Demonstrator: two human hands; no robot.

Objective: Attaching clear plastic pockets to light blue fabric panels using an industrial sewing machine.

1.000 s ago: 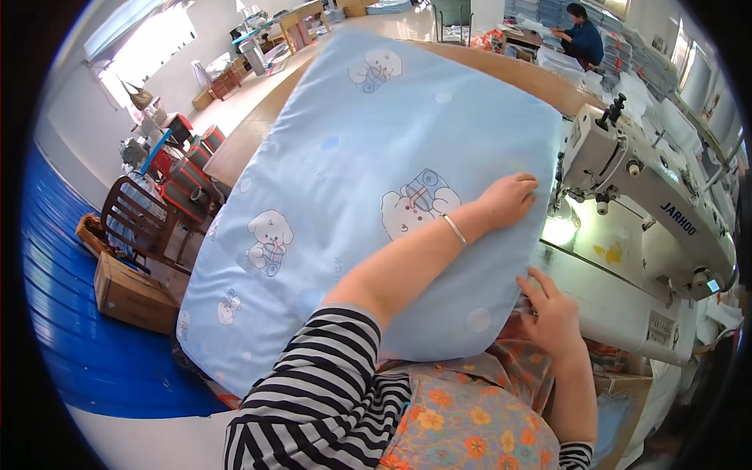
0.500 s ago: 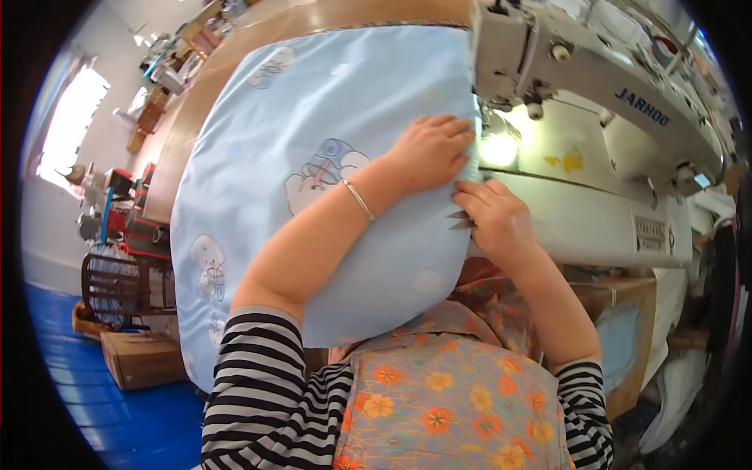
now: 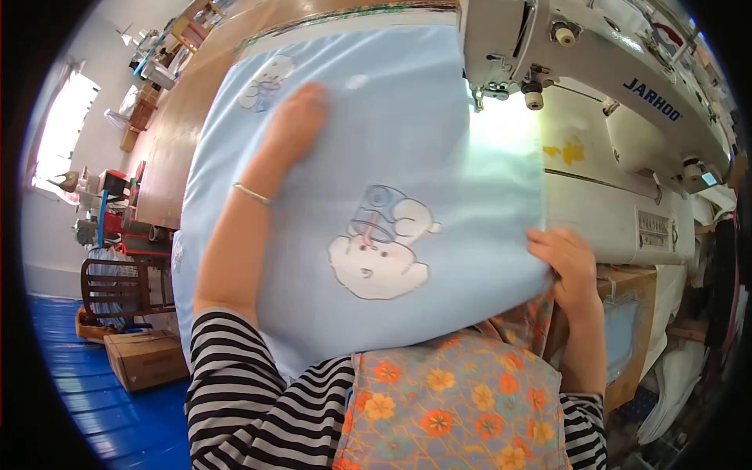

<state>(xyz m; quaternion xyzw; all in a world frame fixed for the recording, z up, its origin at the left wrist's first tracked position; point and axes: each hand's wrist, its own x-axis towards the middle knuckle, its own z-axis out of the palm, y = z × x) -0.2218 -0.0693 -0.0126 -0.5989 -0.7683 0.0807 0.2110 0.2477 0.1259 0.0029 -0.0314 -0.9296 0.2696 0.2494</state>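
Note:
A light blue fabric piece (image 3: 462, 258) printed with white cartoon animals spreads over the table and down to my lap. My left hand (image 3: 301, 117) is at its upper left part, smeared by motion, so its fingers do not show clearly. At the fabric's right edge, near the lower corner, my right hand (image 3: 570, 262) has its fingers closed on the cloth. The sewing machine (image 3: 548, 59) stands at the far right, its needle area (image 3: 479, 95) over the fabric's brightly lit upper right part.
The machine's pale bed (image 3: 599, 219) extends to the right of the fabric. Behind it lies the brown tabletop (image 3: 313, 17). A wooden chair (image 3: 117, 288) and a cardboard box (image 3: 147, 360) stand on the blue floor at left.
The fabric has shifted right, its right edge now lying across the machine bed. My left hand swept left and up; my right moved right and down. Dark pointed blades by my right hand no longer show.

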